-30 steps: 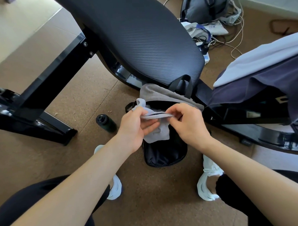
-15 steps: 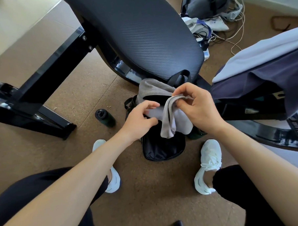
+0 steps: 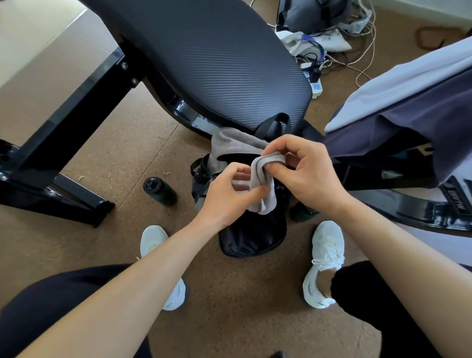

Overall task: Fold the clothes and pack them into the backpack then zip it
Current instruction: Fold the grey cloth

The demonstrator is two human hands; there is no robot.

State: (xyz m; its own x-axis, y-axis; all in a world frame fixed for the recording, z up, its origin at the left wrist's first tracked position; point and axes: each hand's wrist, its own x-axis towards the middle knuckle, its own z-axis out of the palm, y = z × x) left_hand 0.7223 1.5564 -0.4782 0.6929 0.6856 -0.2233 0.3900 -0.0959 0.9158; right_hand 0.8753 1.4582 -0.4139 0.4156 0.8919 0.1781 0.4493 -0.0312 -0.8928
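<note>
A small grey sock [image 3: 263, 177] is folded over between both hands, above the open black backpack [image 3: 255, 236] standing on the floor between my feet. My right hand [image 3: 305, 173] pinches the sock's folded top with thumb and fingers. My left hand [image 3: 227, 195] holds the lower part, thumb on top. A grey cloth [image 3: 232, 143] drapes over the backpack's far rim, by its black carry handle [image 3: 274, 123]. More clothes, a pale one [image 3: 403, 82] and a dark navy one [image 3: 421, 122], hang over the frame at the right.
A black padded bench [image 3: 213, 58] with a black metal frame [image 3: 65, 126] stands right behind the backpack. A dark bottle [image 3: 159, 191] stands on the cork floor to the left. Another grey backpack [image 3: 311, 7], cables and a power strip [image 3: 316, 83] lie at the back.
The sock, first stretched flat between both hands, has been doubled over. My right hand lifted its end up and over, and my left hand now holds the lower part.
</note>
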